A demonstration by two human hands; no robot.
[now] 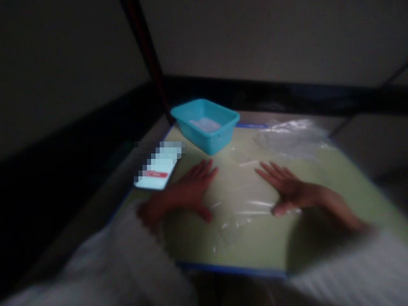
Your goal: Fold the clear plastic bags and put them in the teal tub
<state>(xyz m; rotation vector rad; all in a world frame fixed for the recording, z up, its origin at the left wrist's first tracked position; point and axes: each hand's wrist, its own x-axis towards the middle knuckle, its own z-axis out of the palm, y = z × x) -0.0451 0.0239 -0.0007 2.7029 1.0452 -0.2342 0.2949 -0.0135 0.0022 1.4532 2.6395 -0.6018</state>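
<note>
A clear plastic sheet or bag [242, 199] lies flat and shiny on the pale yellow-green tabletop [338, 187]. My left hand [194, 189] rests on its left side with the fingers spread. On the right side my right hand [287, 187] lies palm down, fingers and thumb apart. Neither hand grips anything. Whether the plastic is one layer or a bag cannot be made out in the dim, blurred light.
Behind my left hand stands a turquoise plastic basin [219, 144] with something pale inside. A lit phone [153, 180], partly pixelated, lies at the left edge. More crumpled clear plastic [290, 138] is heaped at the back right. Blue trim [229, 268] borders the table.
</note>
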